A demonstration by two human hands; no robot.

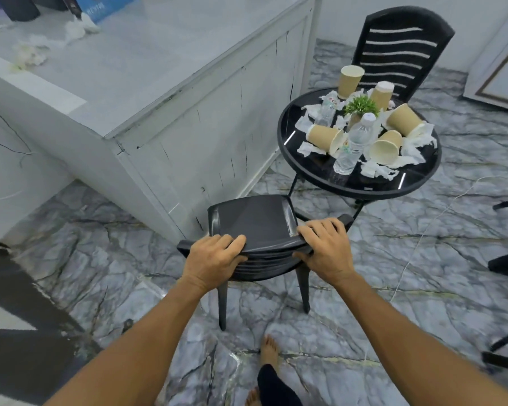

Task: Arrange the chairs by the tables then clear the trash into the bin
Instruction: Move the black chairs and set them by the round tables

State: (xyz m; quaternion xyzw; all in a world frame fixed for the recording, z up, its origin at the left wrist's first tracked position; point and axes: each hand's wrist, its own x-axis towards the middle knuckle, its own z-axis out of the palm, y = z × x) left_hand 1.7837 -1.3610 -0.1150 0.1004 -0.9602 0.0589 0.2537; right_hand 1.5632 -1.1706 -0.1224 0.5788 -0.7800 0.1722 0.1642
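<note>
So both hands (272, 253) are curled tight round the black chair's (254, 222) backrest beside the littered table (361, 187), probably needs tucking in next.

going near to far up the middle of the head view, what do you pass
bare foot → left hand and right hand, both gripping the back of the near chair → round table → far chair
</note>
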